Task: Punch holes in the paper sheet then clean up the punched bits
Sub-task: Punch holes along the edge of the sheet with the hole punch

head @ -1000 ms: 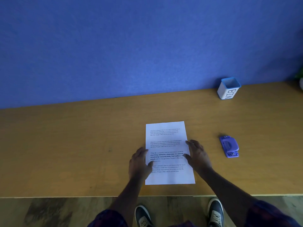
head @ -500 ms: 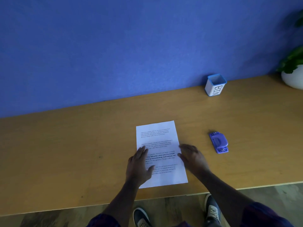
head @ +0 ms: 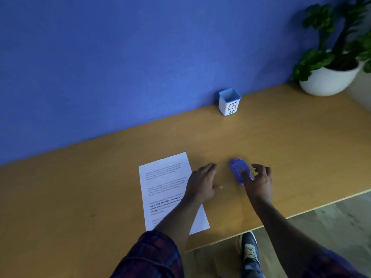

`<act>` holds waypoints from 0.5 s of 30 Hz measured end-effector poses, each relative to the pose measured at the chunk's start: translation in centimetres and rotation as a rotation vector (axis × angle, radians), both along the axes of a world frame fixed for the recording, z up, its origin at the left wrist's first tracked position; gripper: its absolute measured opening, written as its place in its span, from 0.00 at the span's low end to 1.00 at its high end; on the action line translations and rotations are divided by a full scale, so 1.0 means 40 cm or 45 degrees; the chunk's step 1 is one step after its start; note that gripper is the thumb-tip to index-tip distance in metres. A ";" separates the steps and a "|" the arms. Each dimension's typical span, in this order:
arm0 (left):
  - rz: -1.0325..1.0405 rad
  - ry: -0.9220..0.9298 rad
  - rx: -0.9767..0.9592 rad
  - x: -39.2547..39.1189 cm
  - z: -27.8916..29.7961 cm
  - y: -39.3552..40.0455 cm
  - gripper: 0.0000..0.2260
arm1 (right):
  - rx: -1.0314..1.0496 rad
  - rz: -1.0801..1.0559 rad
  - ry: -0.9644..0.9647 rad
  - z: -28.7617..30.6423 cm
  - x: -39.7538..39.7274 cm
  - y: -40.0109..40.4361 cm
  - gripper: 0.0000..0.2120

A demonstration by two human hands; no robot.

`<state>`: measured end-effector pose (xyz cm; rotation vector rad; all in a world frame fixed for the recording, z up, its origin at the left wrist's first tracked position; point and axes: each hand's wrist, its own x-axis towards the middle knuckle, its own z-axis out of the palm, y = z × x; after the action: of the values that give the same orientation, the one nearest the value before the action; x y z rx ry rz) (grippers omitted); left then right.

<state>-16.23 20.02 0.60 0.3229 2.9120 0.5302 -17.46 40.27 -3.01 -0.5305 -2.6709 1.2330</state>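
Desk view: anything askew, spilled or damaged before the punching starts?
Nothing stands out. The paper sheet lies flat on the desk, unpunched as far as can be seen, and no bits are visible. The hole punch sits upright beside it with the right hand reaching onto it. The bin stands upright by the wall.

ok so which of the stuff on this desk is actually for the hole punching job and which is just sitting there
For the job:
- printed paper sheet
- purple hole punch, with the right hand closing over it
- small white tub marked BIN, for the punched bits

Just there:
- potted plant in a white pot, far right end of the desk
- left hand, open, idle beside the sheet
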 end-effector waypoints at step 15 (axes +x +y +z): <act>-0.040 -0.301 -0.045 -0.112 -0.032 0.171 0.44 | -0.076 0.009 -0.239 -0.044 -0.046 0.031 0.13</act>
<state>-20.70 26.85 -0.68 0.2800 2.6805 0.4763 -19.29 41.51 -4.76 -0.6774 -2.7967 1.3308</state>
